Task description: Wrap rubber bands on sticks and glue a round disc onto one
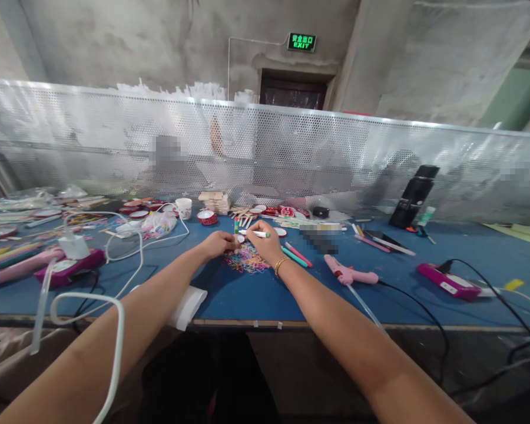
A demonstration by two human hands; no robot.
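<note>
My right hand (265, 241) grips a white marker with a green cap (257, 234), held level above a heap of coloured rubber bands (246, 260) on the blue table (256, 294). A gold bracelet sits on that wrist. My left hand (219, 242) rests at the left edge of the heap with its fingers curled, pinching near the bands; whether it holds one I cannot tell. A green stick (236, 225) stands just behind the hands.
A pink glue gun (348, 274) lies to the right, with pink and green markers (297, 255) beside it. White cables (115, 253), a white cup (184, 207), wooden sticks (215, 201), red lids and a black bottle (414, 195) stand further back before a perforated metal screen.
</note>
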